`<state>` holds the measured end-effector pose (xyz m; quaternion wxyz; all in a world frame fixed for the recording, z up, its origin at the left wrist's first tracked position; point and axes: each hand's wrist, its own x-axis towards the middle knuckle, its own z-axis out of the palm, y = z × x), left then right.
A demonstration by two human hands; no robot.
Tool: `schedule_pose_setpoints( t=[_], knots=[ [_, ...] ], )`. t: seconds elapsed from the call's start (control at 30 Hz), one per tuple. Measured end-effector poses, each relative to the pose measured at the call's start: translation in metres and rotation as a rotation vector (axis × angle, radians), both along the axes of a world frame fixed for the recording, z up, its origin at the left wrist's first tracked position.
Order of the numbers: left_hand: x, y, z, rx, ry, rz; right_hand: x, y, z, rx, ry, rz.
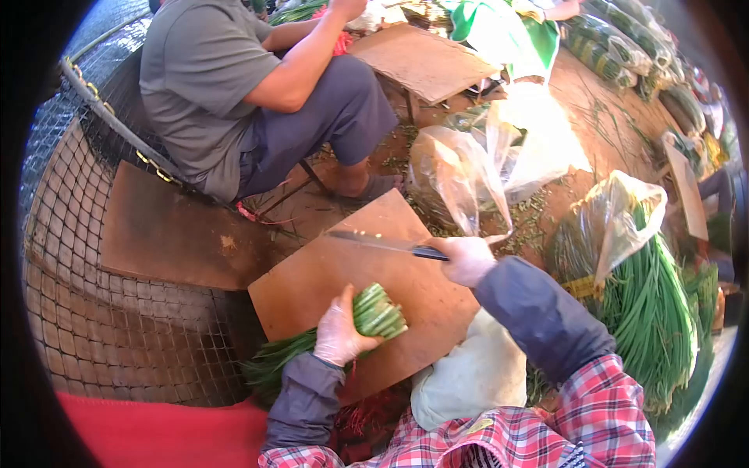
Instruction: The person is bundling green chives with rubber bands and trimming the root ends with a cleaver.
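My left hand (337, 331), in a thin glove, grips a bundle of green stalks (377, 312) lying on a brown wooden board (328, 273); the cut ends point right. My right hand (466, 258), also gloved, holds a knife (374, 243) by its dark handle, blade level and raised above the board, pointing left. The knife is apart from the bundle, a little above and beyond it.
Another person in a grey shirt (203, 78) sits on a stool at the upper left, beside a second board (425, 61). Clear plastic bags (468, 168) and a big bundle of green stalks (651, 312) lie to the right. Wire mesh (109, 327) stands left.
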<state>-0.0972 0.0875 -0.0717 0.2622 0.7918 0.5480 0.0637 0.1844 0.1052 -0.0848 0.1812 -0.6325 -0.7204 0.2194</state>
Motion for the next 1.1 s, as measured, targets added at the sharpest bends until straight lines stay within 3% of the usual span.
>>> schedule_pose_setpoints(
  t=[0.03,0.1,0.17,0.23,0.3,0.33,0.5,0.53,0.6,0.7,0.83,1.1],
  knots=[
    [-0.002,0.003,0.002,-0.014,-0.033,0.014,0.016,-0.024,-0.003,0.127,0.158,-0.051],
    [-0.003,0.008,0.004,-0.001,-0.085,0.04,0.04,-0.068,0.0,0.101,0.375,-0.107],
    [0.008,0.005,0.009,0.032,-0.054,0.099,0.041,-0.098,0.021,-0.064,0.597,-0.239],
    [0.02,0.002,0.006,0.033,-0.038,0.102,0.037,-0.104,0.029,-0.155,0.544,-0.28],
    [0.032,0.0,0.008,0.052,-0.096,0.118,0.029,-0.107,0.015,-0.092,0.742,-0.364],
    [0.037,-0.002,0.009,0.061,-0.125,0.126,0.027,-0.111,0.016,-0.107,0.706,-0.338],
    [0.063,0.001,-0.006,0.143,0.206,0.011,0.016,-0.121,0.033,-0.268,0.376,-0.166],
    [0.068,0.0,-0.003,0.148,0.267,-0.007,0.015,-0.119,0.059,-0.348,0.298,-0.157],
    [0.079,0.002,0.008,0.105,0.37,-0.016,0.016,-0.119,0.062,-0.334,0.267,-0.101],
    [0.086,0.004,-0.002,0.007,0.302,-0.004,0.013,-0.112,0.053,-0.286,0.207,-0.04],
    [0.097,0.001,-0.014,0.148,0.474,-0.028,0.011,-0.108,0.037,-0.249,0.178,0.025],
    [0.098,0.012,-0.022,0.083,0.517,0.005,0.016,-0.103,0.036,-0.3,0.107,0.075]
  ],
)
